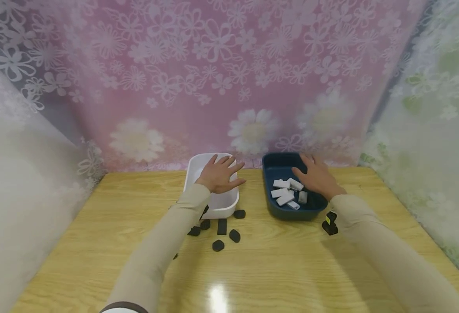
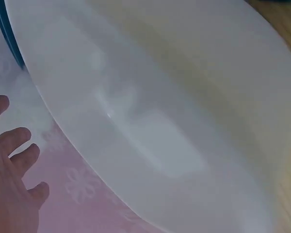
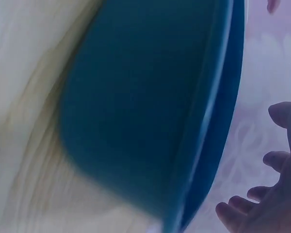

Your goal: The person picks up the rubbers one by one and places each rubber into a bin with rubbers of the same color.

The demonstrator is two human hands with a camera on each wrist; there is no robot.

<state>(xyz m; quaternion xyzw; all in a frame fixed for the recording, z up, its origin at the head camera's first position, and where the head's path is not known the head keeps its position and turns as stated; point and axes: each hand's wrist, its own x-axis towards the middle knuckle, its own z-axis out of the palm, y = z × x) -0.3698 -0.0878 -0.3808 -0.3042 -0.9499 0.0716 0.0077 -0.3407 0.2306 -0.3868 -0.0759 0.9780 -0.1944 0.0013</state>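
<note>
My left hand (image 1: 221, 174) hovers over the white plastic bin (image 1: 219, 213), palm down with its fingers spread and nothing in them. In the left wrist view, the bin's smooth white wall (image 2: 150, 141) fills most of the picture, and the fingers stand apart from it. My right hand (image 1: 316, 176) is above the right side of the dark blue bin (image 1: 296, 214), fingers loosely extended and holding nothing. Several small white rectangular blocks (image 1: 285, 199) lie heaped inside the blue bin, along with a greyish piece (image 1: 302, 198). The right wrist view shows this bin's outer wall (image 3: 136, 97).
Several flat black pieces, among them a rectangular one (image 1: 222, 227) and a six-sided one (image 1: 218, 245), lie scattered on the wooden table (image 1: 276, 269) before the white bin. My left forearm covers part of that area. A flowered pink curtain (image 1: 198, 108) hangs behind both bins.
</note>
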